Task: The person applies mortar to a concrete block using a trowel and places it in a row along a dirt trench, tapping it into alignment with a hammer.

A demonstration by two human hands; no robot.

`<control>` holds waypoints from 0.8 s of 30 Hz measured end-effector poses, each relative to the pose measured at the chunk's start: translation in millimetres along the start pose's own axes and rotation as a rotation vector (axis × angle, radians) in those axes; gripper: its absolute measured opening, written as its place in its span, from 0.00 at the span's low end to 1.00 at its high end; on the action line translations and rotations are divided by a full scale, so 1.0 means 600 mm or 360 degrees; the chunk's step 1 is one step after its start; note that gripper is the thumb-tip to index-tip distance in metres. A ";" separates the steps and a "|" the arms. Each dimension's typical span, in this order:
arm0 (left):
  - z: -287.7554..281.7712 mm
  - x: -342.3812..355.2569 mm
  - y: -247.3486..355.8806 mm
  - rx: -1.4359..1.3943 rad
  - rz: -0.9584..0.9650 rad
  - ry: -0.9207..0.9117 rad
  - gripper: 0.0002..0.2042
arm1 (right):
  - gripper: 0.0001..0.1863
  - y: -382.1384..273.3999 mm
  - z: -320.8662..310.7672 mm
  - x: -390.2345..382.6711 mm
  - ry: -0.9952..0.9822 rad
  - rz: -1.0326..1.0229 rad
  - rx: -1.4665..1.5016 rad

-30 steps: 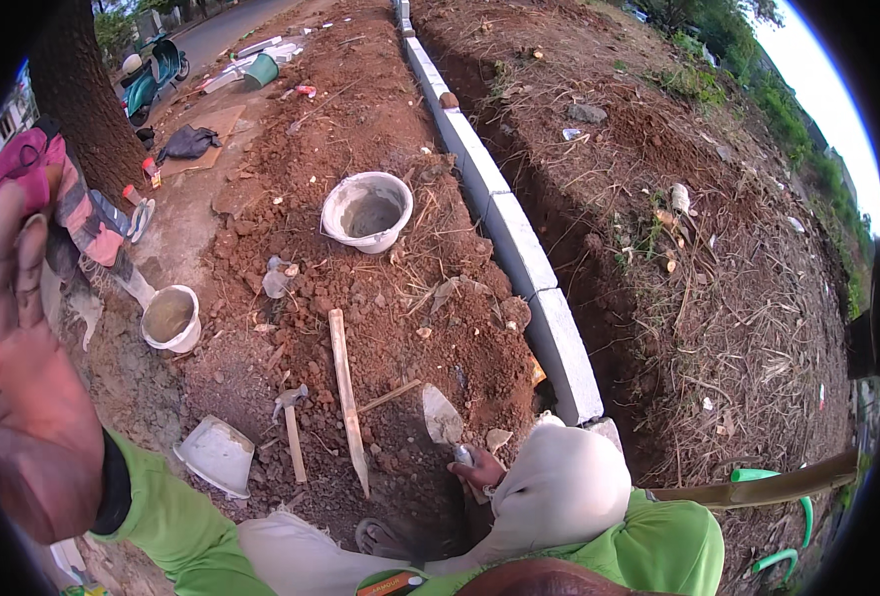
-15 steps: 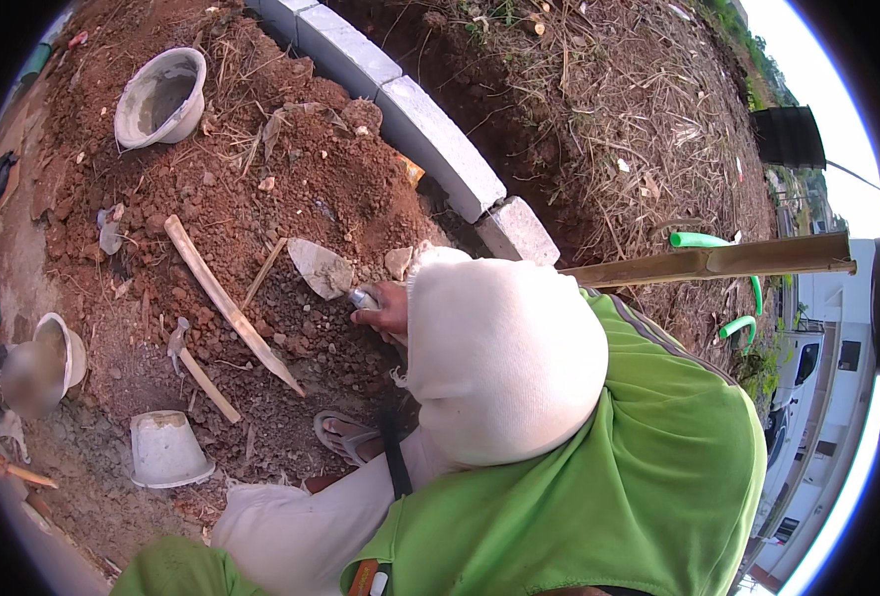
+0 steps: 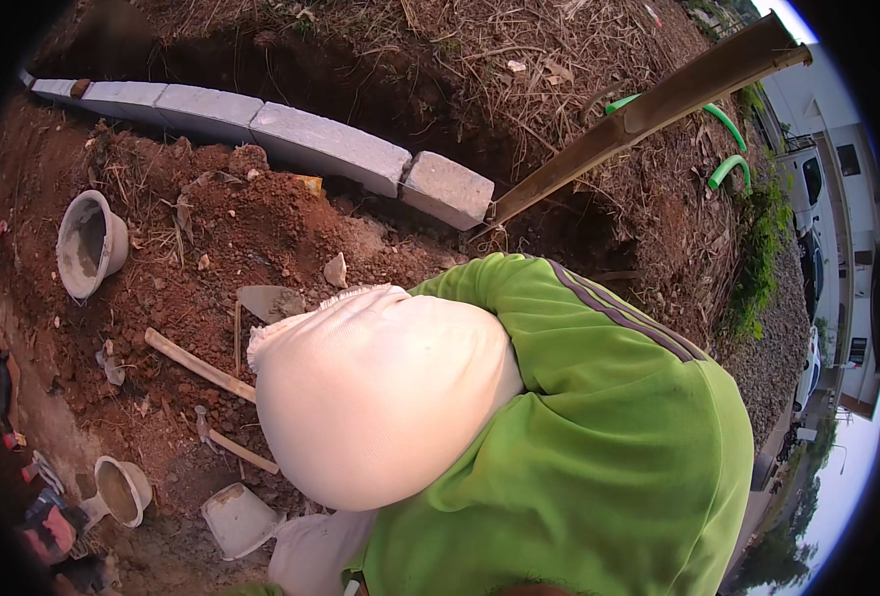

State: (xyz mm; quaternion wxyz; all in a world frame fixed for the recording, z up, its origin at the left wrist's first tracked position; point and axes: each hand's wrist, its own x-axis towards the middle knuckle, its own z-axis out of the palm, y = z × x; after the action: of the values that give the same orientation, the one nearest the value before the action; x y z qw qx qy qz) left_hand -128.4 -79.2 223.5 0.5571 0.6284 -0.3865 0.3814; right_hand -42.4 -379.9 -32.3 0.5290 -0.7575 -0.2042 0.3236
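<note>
My right arm, in a green top with a white sleeve (image 3: 390,397), reaches across the middle of the view. The sleeve covers my right hand and its fingers. Just past the cuff shows the metal blade of a trowel (image 3: 269,300), low over the reddish soil; its handle, gripped in the earlier frame, is hidden now. A pale stone (image 3: 335,270) lies beyond the cuff. To the left are a curved wooden stick (image 3: 196,366) and a hammer (image 3: 241,452), both partly covered by the sleeve. My left hand is out of view.
A row of grey concrete blocks (image 3: 330,147) runs along a trench, and a wooden plank (image 3: 648,114) leans near its right end. A basin (image 3: 117,243), an upturned bucket (image 3: 241,521) and a smaller tub (image 3: 122,492) stand leftward. Green hose pieces (image 3: 726,171) lie right.
The view has turned and shifted, so the blocks now run more across it. The sleeve has come left in the picture and now hides my right hand and the trowel's handle.
</note>
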 end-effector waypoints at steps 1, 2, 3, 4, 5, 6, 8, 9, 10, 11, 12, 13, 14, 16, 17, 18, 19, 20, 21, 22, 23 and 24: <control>-0.003 0.003 -0.002 0.0001 -0.0010 -0.0005 0.30 | 0.11 -0.034 -0.013 -0.017 0.0039 -0.0050 -0.0030; -0.007 0.005 -0.006 -0.0006 -0.0036 -0.0013 0.30 | 0.11 -0.071 -0.023 -0.037 0.0075 -0.0107 -0.0056; -0.013 0.009 -0.002 0.0017 -0.0035 -0.0012 0.29 | 0.11 -0.110 -0.036 -0.056 0.0106 -0.0161 -0.0088; -0.015 0.014 0.000 0.0029 -0.0051 -0.0033 0.29 | 0.11 -0.145 -0.050 -0.083 0.0161 -0.0221 -0.0105; -0.014 0.025 0.005 0.0053 -0.0055 -0.0069 0.29 | 0.11 -0.172 -0.064 -0.108 0.0221 -0.0273 -0.0111; -0.022 0.034 0.011 0.0076 -0.0061 -0.0089 0.28 | 0.11 -0.209 -0.074 -0.130 0.0277 -0.0291 -0.0145; -0.013 0.060 0.016 0.0096 -0.0107 -0.0185 0.28 | 0.11 -0.258 -0.097 -0.182 0.0430 -0.0228 -0.0163; -0.019 0.080 0.051 0.0256 -0.0112 -0.0264 0.28 | 0.11 -0.278 -0.101 -0.179 0.0447 -0.0167 -0.0147; -0.019 0.081 0.053 0.0283 -0.0173 -0.0258 0.27 | 0.12 -0.325 -0.109 -0.193 0.0526 0.0113 -0.0183; -0.016 0.081 0.053 0.0369 -0.0282 -0.0271 0.27 | 0.12 -0.389 -0.103 -0.190 0.0649 0.0600 -0.0151; -0.019 0.072 0.056 0.0466 -0.0400 -0.0228 0.27 | 0.12 -0.406 -0.092 -0.176 0.0529 0.0478 -0.0277; 0.008 0.056 0.028 0.0613 -0.0643 -0.0056 0.20 | 0.11 -0.400 -0.082 -0.163 0.0669 0.0564 -0.0280; 0.026 0.046 0.013 0.0707 -0.0808 -0.0017 0.17 | 0.11 -0.384 -0.075 -0.153 0.0762 0.0623 -0.0266; 0.048 0.027 0.031 0.1113 -0.0815 -0.0339 0.17 | 0.10 -0.318 -0.074 -0.113 0.0791 0.0654 -0.0158; 0.054 0.001 0.016 0.1064 -0.0978 -0.0621 0.13 | 0.10 -0.182 -0.093 -0.050 0.0685 0.0230 -0.0087; 0.072 -0.017 0.004 0.1020 -0.1040 -0.0741 0.15 | 0.10 -0.040 -0.149 0.009 0.0592 -0.0024 -0.0091; 0.085 -0.039 -0.007 0.1014 -0.1055 -0.0776 0.16 | 0.10 0.038 -0.164 0.066 0.0466 -0.0143 -0.0080; 0.086 -0.050 0.010 0.1069 -0.1219 -0.0855 0.16 | 0.10 0.049 -0.128 0.115 0.0312 -0.0226 -0.0002; 0.077 -0.066 0.019 0.1119 -0.1317 -0.0932 0.13 | 0.11 0.029 -0.116 0.159 0.0178 -0.0274 -0.0015; 0.069 -0.082 0.022 0.1115 -0.1396 -0.1037 0.11 | 0.12 0.013 -0.110 0.186 0.0082 -0.0278 -0.0032; 0.062 -0.106 0.022 0.1116 -0.1469 -0.1024 0.10 | 0.11 -0.058 -0.087 0.184 0.0019 -0.0207 0.0090; 0.059 -0.122 0.015 0.1103 -0.1490 -0.1025 0.09 | 0.11 -0.086 -0.090 0.194 -0.0068 -0.0123 0.0021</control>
State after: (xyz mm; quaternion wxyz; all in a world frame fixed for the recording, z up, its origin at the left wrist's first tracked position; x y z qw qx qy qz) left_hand -164.6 -110.9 157.3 0.2863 0.9552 -0.0749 -0.0054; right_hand 79.8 -322.1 -3.7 0.5415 -0.7385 -0.2424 0.3204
